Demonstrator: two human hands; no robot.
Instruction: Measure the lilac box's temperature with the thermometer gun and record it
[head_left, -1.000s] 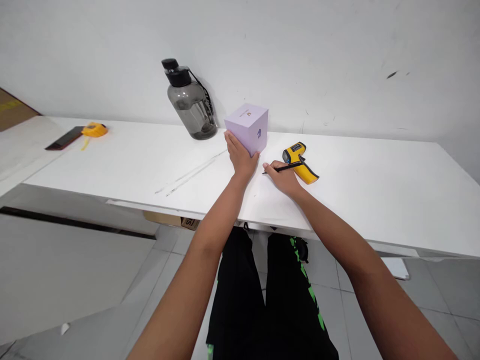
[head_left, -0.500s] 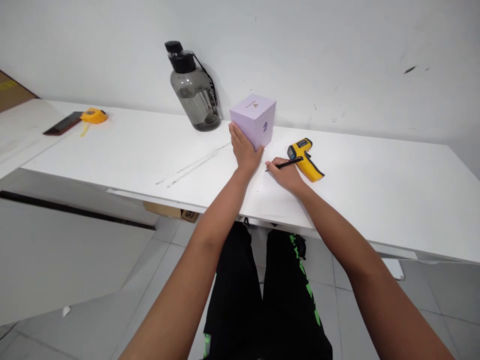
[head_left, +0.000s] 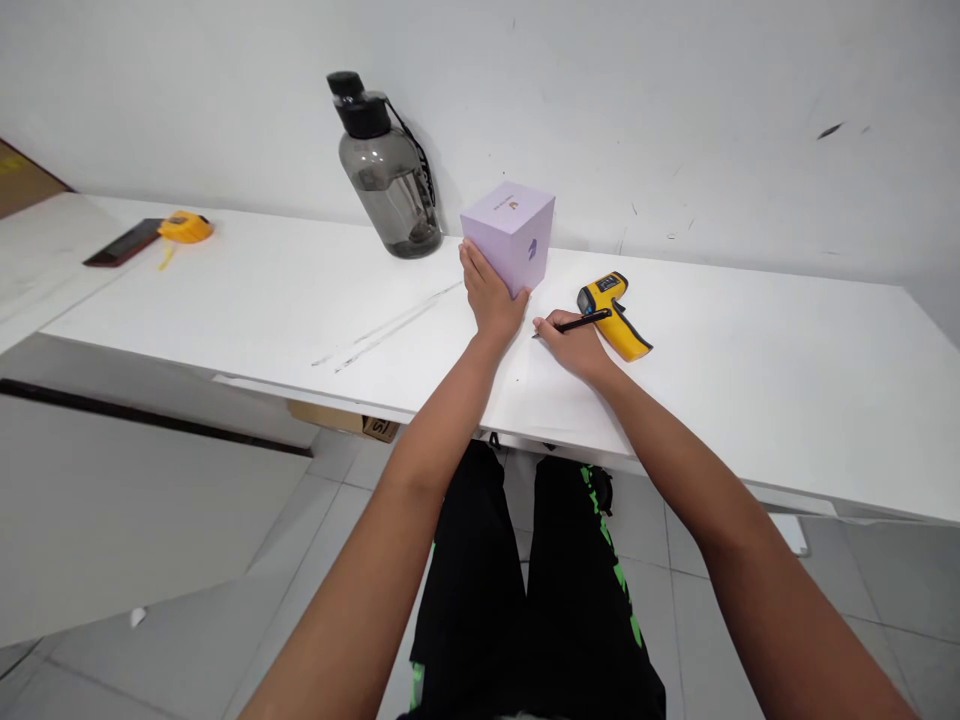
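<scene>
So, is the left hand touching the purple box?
Touching: the head view shows the left hand with its fingers laid against the near side of the purple box.

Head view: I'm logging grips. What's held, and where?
The right hand holds the black pen near its tip. The left hand touches the purple box at its lower near corner; grip unclear.

- The left hand point(head_left: 496, 305) and the right hand point(head_left: 576, 345) are bare, and the forearms point(head_left: 442, 430) also.
- The trousers point(head_left: 540, 650) are black.
- Bright green patches point(head_left: 619, 577), irregular in shape, go in a row along the right trouser leg point(head_left: 566, 550).
- The left trouser leg point(head_left: 472, 570) shows some green at its left edge.
</scene>
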